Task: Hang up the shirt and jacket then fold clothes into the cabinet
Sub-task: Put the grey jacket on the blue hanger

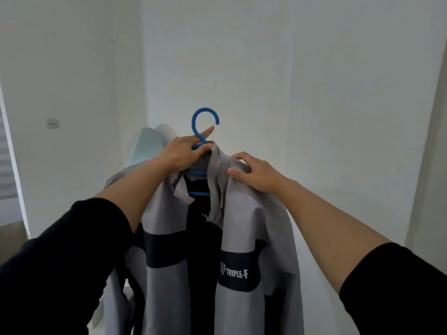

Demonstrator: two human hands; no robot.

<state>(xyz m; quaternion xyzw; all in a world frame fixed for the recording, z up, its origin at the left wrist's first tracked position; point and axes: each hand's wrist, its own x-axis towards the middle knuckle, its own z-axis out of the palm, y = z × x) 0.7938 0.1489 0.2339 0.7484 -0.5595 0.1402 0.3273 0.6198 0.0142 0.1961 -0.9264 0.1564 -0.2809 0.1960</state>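
Blue plastic fills the left grip [186,151]: fingers curl round the neck of the hanger [193,122], forefinger straight, hook upright before the white wall [314,93]. The right grip [256,172] pinches the grey shoulder of the jacket [167,238] draped on it. Hanger arms lie mostly hidden under the collar; the hem is cut off below. Grey cloth, navy chest band, white "TRIPLE-F" lettering, front open. Pale garments [147,146] behind are half hidden.

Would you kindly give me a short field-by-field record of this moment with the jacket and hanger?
jacket: grey with a dark band, draped on the hanger, front open
hanger: blue, hook free, on no rail in view
left hand: grips the hanger's neck
right hand: holds the jacket's shoulder fabric
status: jacket not yet hung up
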